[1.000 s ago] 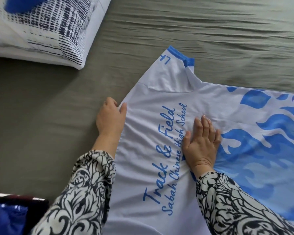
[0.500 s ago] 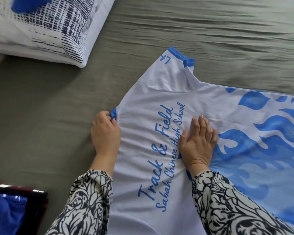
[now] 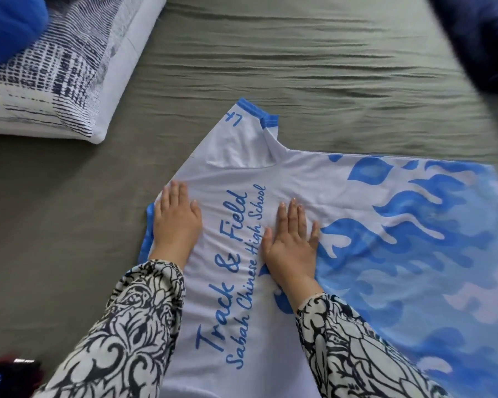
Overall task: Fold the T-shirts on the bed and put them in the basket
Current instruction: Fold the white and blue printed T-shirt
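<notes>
White-and-blue flame-print jersey T-shirt [image 3: 357, 225] lies spread on the grey-green bed sheet [image 3: 299, 67], not folded yet. Left hand [image 3: 176, 222] moved off the collar edge onto the fabric: now flat, fingers straight. Right hand [image 3: 292, 242] unchanged, flat, pressing. Smoothing done; fold next, probably.

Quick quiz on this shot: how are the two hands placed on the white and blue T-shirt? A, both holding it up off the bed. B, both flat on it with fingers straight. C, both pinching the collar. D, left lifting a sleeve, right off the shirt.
B: the left hand and right hand both lie palm down, fingers straight, on the T-shirt spread on the bed.
</notes>
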